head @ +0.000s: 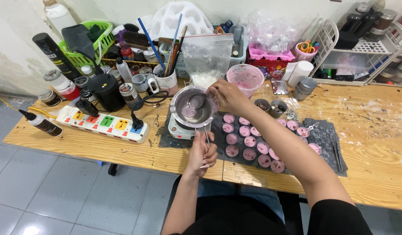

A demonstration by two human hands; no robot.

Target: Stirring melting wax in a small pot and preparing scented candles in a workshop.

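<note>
A small metal pot (193,106) with pinkish-grey wax in it sits on a little white hot plate (180,129). My left hand (202,152) grips the pot's thin wire handle below the rim. My right hand (227,96) is over the pot's right rim, fingers pinched on a metal spoon whose bowl (196,102) lies in the wax. Right of the pot, several small round tins filled with pink wax (249,141) stand in rows on a dark mat (323,130).
A white power strip (103,123) with coloured sockets lies left of the hot plate. Behind it stand a black jar (106,91), a mug of brushes (166,79), a clear bag of white flakes (206,58), a pink cup (246,77) and a wire rack (362,48).
</note>
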